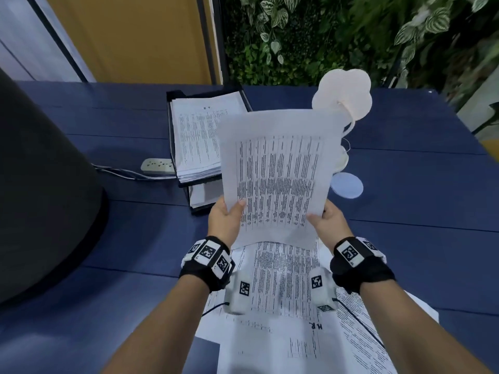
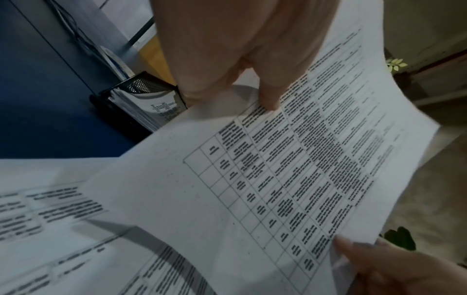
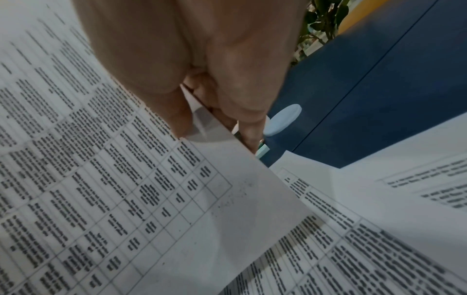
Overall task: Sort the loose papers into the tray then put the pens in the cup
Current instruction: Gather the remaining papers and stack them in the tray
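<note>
From the head camera, both hands hold one white printed sheet of paper with a table of dark text (image 1: 278, 174) up in the air above the dark blue table (image 1: 405, 190). The left hand (image 1: 225, 218) pinches the sheet's lower left edge, thumb on the printed face; the right hand (image 1: 328, 221) pinches the lower right edge the same way. So each grip is clamped on the sheet. Behind the sheet to the left stands a black two-tier mesh paper tray (image 1: 172, 130), its top tier filled with a stack of printed pages. More loose printed papers (image 1: 286, 306) lie spread on the table under the forearms. A white power strip (image 1: 158, 166) lies just left of the tray, and a pale round disc (image 1: 347, 184) lies on the table right of the raised sheet. Green foliage fills the wall beyond.

From the left wrist camera, the left hand's thumb (image 2: 270, 95) presses on the sheet's printed grid, with the tray's black mesh wall (image 2: 141, 85) behind it and loose papers (image 2: 50, 219) below. The right hand's thumb tip (image 2: 346, 245) shows at the sheet's far edge.

From the right wrist camera, the right hand's thumb (image 3: 177, 119) lies on the printed side and its fingers (image 3: 250, 131) curl behind the edge. The pale disc (image 3: 284, 119) sits beyond on the table.
</note>
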